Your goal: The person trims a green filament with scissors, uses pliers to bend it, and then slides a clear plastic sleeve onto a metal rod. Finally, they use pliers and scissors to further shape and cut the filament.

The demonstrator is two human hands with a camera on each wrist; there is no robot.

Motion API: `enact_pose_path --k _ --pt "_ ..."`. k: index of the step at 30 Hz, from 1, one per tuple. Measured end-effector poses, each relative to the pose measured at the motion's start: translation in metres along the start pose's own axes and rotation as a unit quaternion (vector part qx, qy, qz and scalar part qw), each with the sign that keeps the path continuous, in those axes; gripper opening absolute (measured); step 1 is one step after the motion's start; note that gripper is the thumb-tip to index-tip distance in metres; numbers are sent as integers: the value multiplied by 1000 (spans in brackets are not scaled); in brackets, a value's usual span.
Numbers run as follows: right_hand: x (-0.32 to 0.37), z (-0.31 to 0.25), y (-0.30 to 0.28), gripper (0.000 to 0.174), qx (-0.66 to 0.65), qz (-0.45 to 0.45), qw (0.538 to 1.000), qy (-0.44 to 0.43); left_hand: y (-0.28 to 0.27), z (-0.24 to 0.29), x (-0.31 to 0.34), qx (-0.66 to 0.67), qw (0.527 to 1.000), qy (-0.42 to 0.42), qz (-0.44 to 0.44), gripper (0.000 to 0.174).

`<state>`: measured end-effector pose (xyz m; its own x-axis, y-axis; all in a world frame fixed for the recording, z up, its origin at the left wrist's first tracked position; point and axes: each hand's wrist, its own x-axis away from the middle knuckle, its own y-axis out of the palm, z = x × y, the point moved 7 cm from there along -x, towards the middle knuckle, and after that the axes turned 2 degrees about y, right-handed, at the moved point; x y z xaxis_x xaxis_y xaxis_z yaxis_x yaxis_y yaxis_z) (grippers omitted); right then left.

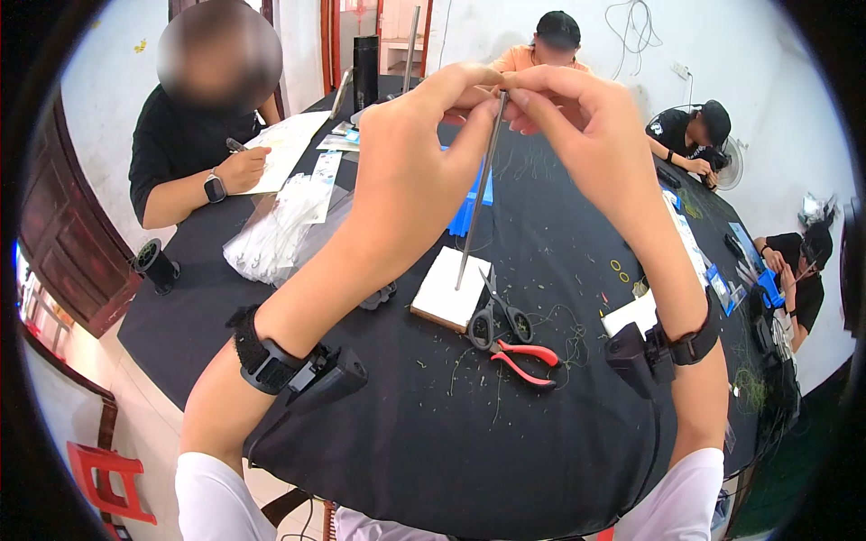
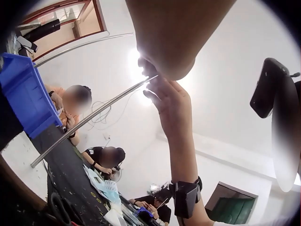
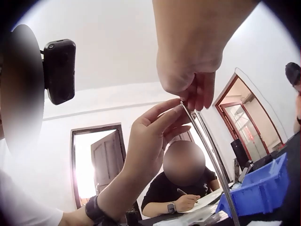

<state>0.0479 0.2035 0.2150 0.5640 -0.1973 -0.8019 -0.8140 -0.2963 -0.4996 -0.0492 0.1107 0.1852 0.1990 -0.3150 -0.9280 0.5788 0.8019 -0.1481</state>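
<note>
A thin metal rod (image 1: pixel 483 180) stands up from a white block (image 1: pixel 446 288) on the black-covered table. Both hands are raised and meet at the rod's top. The left hand (image 1: pixel 410 171) has its thumb and fingertips pinched together beside the tip. From the other side, the right hand (image 1: pixel 600 135) brings its curled fingers and thumb to the same spot. Its fingers also meet the left hand's at the rod's end in the left wrist view. I cannot tell what small thing they pinch there. Scissors (image 1: pixel 483 326) and red-handled pliers (image 1: pixel 528 361) lie beside the block.
A blue bin (image 1: pixel 471 212) sits behind the rod, and a second metal rod (image 1: pixel 411 41) stands farther back. Clear plastic bags (image 1: pixel 280 230) lie left, a spool (image 1: pixel 155 266) at the left edge. Yellow rings (image 1: pixel 620 271) and thread scraps lie right. Several people sit around the table.
</note>
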Motion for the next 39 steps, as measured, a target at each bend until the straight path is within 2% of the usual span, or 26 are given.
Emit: enact_pose_path --k 3,6,12,21,27,30,33,39 --pt "3 -4 0 15 46 14 999 -17 -1 2 -1 -8 1000 12 3 23" --pt "5 -1 0 15 9 9 1000 -2 -2 4 0 -43 999 26 3 24" --pt "10 16 6 15 -152 -31 983 100 -1 1 1 -41 999 26 4 25" --pt "16 21 15 17 -194 -10 968 158 -1 0 1 -43 999 15 6 22" --pt "16 18 11 15 -138 25 984 105 -2 1 -1 -38 999 16 -6 20" --pt "16 18 11 14 -150 33 983 99 -2 0 -2 -28 999 18 -7 20" --pt "18 17 11 13 -141 55 983 102 -2 -5 -4 -6 999 -36 -29 20" --pt "21 7 8 12 -67 104 991 52 -2 -9 -5 -6 997 -71 -32 17"
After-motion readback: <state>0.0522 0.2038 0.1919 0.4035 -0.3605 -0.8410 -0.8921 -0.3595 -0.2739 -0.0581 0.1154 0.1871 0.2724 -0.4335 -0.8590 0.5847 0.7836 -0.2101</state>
